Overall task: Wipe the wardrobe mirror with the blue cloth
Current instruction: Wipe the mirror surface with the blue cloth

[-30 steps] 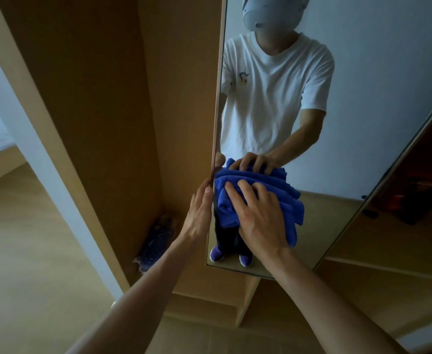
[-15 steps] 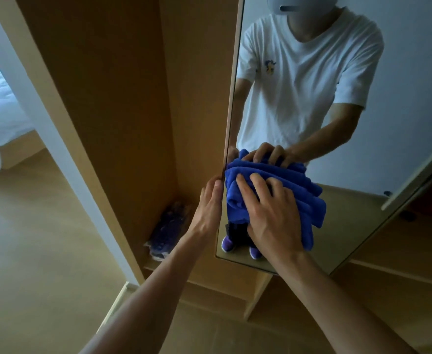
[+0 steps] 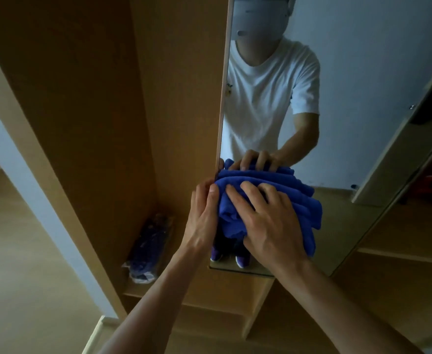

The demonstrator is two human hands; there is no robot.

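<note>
The right hand (image 3: 268, 221) is clamped over the bunched blue cloth (image 3: 309, 215), its spread fingers bent across the folds. This grip seems meant to keep the wad together while the palm presses it against the glass. The left hand (image 3: 204, 215) holds nothing. Its fingers lie fairly straight along the mirror's left edge, with the thumb just beside the cloth, and I judge it is steadying the wardrobe door so it does not swing under the wiping pressure. The cloth sits against the lower left part of the wardrobe mirror (image 3: 363, 98), close to that edge and a little above the bottom rim. The wiping looks to be under way down here, and the glass higher up may still need a pass. The mirror reflects a person in a white T-shirt (image 3: 266, 93). To the left, a dark wrapped bundle (image 3: 146, 249) lies on a low wardrobe shelf (image 3: 138, 293).
</note>
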